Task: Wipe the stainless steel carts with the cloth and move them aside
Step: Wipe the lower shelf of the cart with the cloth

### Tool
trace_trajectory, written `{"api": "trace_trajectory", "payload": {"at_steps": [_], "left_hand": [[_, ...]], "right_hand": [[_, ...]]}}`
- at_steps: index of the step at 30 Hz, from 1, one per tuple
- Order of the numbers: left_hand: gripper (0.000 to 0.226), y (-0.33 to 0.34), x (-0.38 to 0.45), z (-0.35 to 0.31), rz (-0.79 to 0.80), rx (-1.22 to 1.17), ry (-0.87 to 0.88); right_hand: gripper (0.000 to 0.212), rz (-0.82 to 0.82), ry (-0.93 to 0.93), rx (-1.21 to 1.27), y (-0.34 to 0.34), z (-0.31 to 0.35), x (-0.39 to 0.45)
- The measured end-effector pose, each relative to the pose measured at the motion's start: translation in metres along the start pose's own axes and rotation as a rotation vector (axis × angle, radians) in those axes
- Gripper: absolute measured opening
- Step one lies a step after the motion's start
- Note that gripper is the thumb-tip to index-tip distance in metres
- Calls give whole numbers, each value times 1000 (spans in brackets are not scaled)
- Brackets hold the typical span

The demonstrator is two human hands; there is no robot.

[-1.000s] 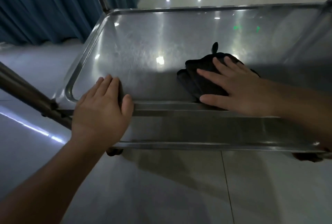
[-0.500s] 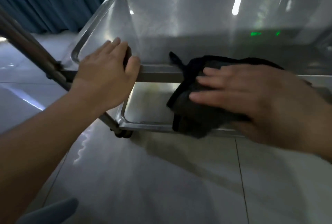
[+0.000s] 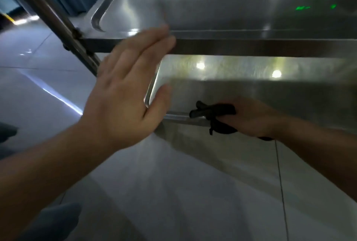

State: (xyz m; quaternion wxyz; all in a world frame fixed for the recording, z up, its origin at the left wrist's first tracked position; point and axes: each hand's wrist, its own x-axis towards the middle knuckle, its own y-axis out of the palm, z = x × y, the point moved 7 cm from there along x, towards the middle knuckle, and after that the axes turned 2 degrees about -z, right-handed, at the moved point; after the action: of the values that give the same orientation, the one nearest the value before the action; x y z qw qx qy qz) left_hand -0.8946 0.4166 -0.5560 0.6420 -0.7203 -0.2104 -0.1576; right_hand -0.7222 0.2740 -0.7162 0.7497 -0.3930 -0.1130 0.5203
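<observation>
On the lower shelf's front rim of the shiny stainless steel cart [image 3: 251,78], the right hand [image 3: 253,117] clutches the limp black cloth [image 3: 216,113]. The left hand [image 3: 123,93] hovers flat and empty beside the top rim. That slick, rigid cart likely rolls easily; grip its rim.

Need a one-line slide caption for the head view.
Right hand wipes the cart's lower shelf with a black cloth; left hand open.

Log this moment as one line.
left hand: open, fingertips at top shelf edge | right hand: holds cloth on lower shelf front rim
</observation>
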Motion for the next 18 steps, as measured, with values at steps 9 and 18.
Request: {"api": "trace_trajectory", "payload": {"at_steps": [9, 18], "left_hand": [[54, 100, -77, 64, 425, -35, -198], [35, 136, -135, 159, 553, -49, -585]], "right_hand": [[13, -240, 28, 54, 0, 6, 59], [25, -457, 97, -44, 21, 44, 146]]}}
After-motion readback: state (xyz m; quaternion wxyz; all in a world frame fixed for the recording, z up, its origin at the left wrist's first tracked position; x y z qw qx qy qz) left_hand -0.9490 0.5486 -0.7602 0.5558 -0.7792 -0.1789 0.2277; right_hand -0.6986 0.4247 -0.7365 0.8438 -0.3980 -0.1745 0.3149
